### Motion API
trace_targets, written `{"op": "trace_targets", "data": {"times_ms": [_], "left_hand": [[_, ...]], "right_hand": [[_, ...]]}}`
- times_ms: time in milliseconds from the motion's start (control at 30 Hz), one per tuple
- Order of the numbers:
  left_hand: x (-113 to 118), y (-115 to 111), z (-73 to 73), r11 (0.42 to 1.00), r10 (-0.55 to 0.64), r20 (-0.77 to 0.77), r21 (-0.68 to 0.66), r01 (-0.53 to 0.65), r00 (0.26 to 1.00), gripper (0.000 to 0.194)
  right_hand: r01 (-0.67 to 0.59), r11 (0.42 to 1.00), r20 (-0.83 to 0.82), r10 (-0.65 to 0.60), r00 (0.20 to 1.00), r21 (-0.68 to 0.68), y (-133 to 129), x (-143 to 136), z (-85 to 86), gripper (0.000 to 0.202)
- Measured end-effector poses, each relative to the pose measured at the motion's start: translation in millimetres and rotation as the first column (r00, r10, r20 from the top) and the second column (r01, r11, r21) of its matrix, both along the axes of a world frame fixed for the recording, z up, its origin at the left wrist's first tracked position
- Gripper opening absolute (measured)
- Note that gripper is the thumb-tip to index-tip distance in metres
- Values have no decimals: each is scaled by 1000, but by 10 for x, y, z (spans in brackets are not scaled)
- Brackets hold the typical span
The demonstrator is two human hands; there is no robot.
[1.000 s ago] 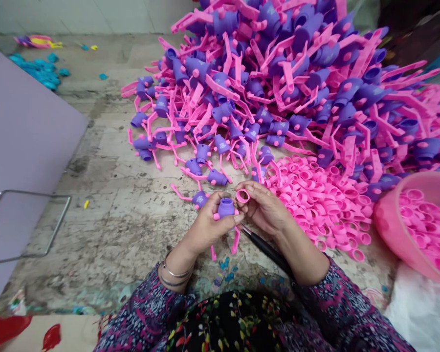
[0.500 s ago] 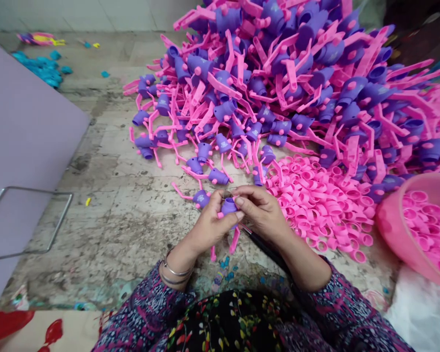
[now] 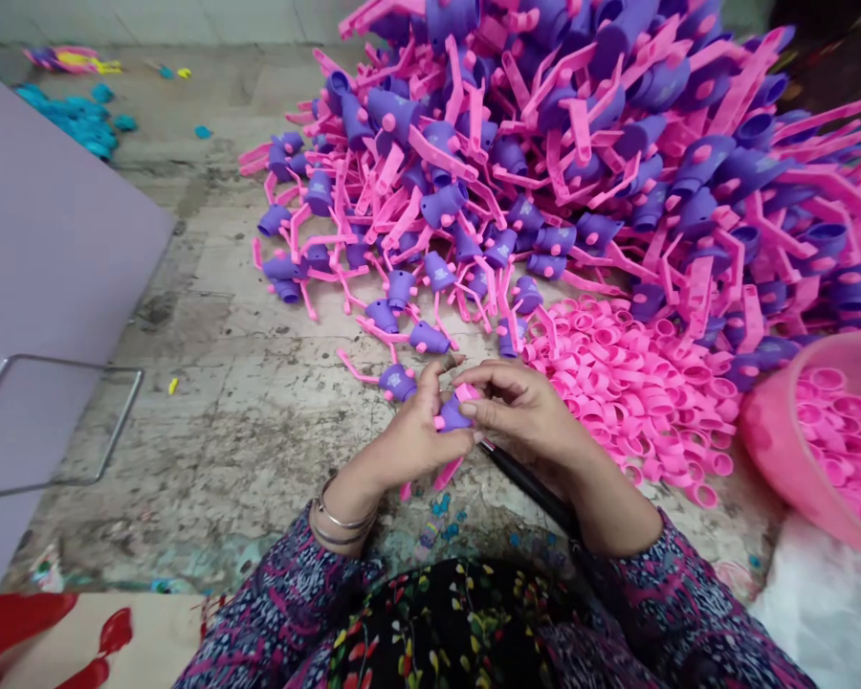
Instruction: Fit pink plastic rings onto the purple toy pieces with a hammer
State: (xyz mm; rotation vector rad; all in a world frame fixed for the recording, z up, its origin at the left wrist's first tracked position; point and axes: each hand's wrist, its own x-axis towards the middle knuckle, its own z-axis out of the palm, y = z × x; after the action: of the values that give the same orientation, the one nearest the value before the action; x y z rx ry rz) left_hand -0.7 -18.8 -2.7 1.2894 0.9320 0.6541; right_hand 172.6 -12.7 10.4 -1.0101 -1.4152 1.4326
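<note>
A purple cup-shaped part with pink legs is gripped in my left hand, between thumb and fingers. On its top sits a pink ring. My right hand pinches at the ring and the part's right side with thumb and fingertips. Just left of my hands another purple part lies on the floor. Beyond is a large heap of purple-and-pink parts, and to the right a pile of loose pink rings.
At the right edge stands a pink tub holding rings. A black rod-like tool lies under my right wrist. A pale panel with a wire handle is at left; blue pieces lie behind it.
A pink ring now shows on top of the purple part, which has tilted. My right hand has shifted slightly, and the camera view has moved a little.
</note>
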Motion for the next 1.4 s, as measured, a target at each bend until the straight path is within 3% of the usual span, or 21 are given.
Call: {"op": "trace_targets", "data": {"times_ms": [200, 367, 467, 600, 700, 800, 933, 1033, 1133, 1267, 1400], "left_hand": [[-46, 34, 51, 988, -141, -94, 47, 146, 985, 95], [-40, 48, -28, 983, -181, -51, 28, 182, 982, 102], [-38, 61, -46, 977, -140, 119, -145, 156, 983, 98], [-66, 120, -20, 858, 40, 428, -478, 189, 903, 64], [-79, 160, -28, 824, 173, 481, -549, 141, 859, 47], [-60, 150, -47, 877, 213, 480, -477, 50, 851, 46], [-15, 94, -24, 938, 48, 445, -327, 113, 894, 51], [4, 63, -4, 971, -55, 445, -184, 152, 894, 65], [-4, 37, -22, 987, -85, 414, -90, 134, 907, 74], [-38, 12, -78, 981, -141, 399, -69, 184, 906, 73], [-50, 30, -57, 978, -156, 351, -76, 194, 923, 69]], "right_hand": [[-168, 984, 146, 159, 976, 54, 40, 127, 35, 18], [-245, 969, 102, 246, 964, -27, 15, 94, -32, 16], [-168, 984, 37, 171, 985, -60, 2, 67, -69, 14], [-25, 992, -77, 16, 997, -127, 46, 105, -53, 12], [139, 967, -227, -187, 956, -211, 112, 150, -22, 11], [242, 911, -317, -351, 881, -335, 166, 158, -8, 12], [260, 874, -349, -414, 841, -411, 191, 120, -14, 14], [275, 873, -338, -420, 842, -403, 179, 83, -24, 15], [245, 882, -326, -388, 862, -402, 143, 45, -35, 16], [175, 901, -325, -316, 891, -396, 98, 12, -47, 17], [228, 931, -286, -309, 907, -283, 67, 12, -35, 15]]}}
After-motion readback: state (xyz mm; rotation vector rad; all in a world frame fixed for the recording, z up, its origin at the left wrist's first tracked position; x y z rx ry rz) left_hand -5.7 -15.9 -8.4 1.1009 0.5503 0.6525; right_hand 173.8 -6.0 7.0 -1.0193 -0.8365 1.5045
